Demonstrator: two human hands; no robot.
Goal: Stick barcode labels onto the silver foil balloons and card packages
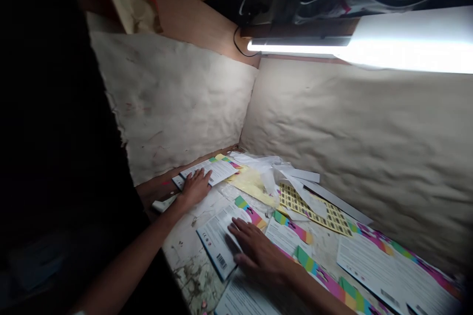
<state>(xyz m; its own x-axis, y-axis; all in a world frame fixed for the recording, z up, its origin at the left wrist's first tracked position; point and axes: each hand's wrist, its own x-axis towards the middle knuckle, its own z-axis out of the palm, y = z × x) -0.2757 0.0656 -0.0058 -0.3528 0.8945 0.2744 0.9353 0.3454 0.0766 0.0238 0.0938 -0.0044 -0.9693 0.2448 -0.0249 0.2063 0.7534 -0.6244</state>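
Observation:
My left hand [196, 188] lies with its fingers spread on a flat white printed packet [222, 171] at the back left of the table. Another packet's edge shows beneath that one. Lower down, my right hand [256, 250] is over a second white packet [215, 232], which has a barcode, small print and a colourful hang-hole header. Its fingers are stretched out, slightly blurred; whether they press on the packet I cannot tell. Close by the right wrist lie more such packets [283, 234], partly hidden by the arm.
Yellow sheets of small dark stickers [314, 209] and loose white paper strips [258, 160] lie along the back wall. More packets [384, 268] spread to the right. Paper-covered walls [185, 103] enclose the table [188, 241], and a lit tube lamp [295, 49] hangs above.

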